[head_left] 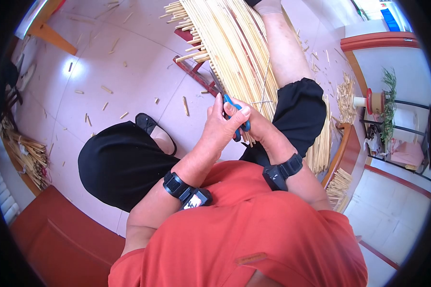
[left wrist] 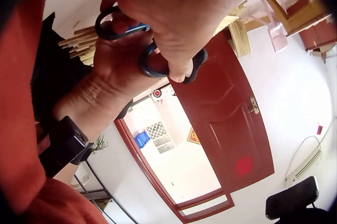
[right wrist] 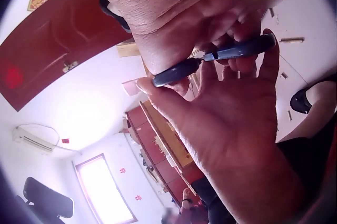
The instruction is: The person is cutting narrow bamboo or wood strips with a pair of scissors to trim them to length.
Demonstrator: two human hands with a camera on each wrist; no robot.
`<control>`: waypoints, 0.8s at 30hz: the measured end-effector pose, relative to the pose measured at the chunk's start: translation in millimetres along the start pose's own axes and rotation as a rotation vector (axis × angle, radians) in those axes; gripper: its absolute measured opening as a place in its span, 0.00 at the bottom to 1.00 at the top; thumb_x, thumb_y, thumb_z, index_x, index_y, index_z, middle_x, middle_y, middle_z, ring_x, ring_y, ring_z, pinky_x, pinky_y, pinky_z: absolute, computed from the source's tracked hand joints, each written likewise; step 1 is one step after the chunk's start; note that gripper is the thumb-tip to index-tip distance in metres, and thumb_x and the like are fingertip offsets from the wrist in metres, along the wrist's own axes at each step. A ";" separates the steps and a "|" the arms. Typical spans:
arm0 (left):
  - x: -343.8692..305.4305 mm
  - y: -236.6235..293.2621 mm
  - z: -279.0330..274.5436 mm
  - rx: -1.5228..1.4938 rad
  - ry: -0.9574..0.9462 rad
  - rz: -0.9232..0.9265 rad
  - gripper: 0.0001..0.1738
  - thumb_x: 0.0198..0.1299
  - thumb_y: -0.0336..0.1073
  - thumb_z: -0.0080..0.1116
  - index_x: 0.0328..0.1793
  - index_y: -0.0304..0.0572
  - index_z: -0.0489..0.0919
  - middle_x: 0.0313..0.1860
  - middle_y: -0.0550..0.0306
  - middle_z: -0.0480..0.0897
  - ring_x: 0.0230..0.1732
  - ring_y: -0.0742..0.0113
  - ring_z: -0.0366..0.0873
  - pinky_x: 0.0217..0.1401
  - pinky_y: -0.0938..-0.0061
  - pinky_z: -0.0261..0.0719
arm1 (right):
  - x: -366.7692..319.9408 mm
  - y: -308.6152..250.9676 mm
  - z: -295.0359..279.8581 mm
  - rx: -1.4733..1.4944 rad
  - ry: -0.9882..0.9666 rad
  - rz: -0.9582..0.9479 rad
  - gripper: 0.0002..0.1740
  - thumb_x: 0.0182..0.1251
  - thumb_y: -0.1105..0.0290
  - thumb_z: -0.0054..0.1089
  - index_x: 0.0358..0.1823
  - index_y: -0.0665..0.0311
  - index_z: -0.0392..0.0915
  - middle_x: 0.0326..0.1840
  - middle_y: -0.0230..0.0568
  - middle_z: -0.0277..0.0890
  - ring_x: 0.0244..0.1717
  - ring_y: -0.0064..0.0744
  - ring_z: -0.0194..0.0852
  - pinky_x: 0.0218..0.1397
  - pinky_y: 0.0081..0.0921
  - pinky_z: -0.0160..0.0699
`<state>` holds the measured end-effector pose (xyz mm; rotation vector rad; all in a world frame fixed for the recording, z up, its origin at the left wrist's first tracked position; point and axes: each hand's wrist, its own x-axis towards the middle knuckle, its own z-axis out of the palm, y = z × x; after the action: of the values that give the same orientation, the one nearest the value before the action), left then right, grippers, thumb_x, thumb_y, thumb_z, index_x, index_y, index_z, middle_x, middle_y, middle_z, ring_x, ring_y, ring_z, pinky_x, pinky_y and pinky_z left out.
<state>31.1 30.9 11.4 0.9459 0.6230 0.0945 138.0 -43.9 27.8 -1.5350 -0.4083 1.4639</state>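
Both hands are at a pair of scissors with blue and black handles, seen low in front of the body in the head view. My left hand has its thumb and fingers about the handle loops, and my right hand grips the same handles from the other side. In the right wrist view the left palm faces the camera beneath the handles. The blades point away, along the cut-end edge of a mat of pale stalks, tied across with thin cord, lying beside an outstretched leg.
A dark red wooden frame shows beneath the mat's left edge. Short stalk pieces are scattered over the tiled floor. Bundles of stalks lie at the left, and others at the right. A red wooden seat stands at lower left.
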 end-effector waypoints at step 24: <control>25.2 21.1 -5.8 0.003 0.144 0.081 0.40 0.49 0.65 0.64 0.54 0.40 0.70 0.28 0.61 0.73 0.24 0.78 0.73 0.20 0.84 0.66 | 29.6 -14.7 -8.3 -0.070 0.038 0.068 0.30 0.66 0.36 0.50 0.45 0.58 0.72 0.23 0.30 0.74 0.18 0.16 0.72 0.15 0.11 0.61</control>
<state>52.7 56.2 13.9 0.9728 0.7174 0.2358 157.5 -16.9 20.5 -1.6441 -0.3916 1.4842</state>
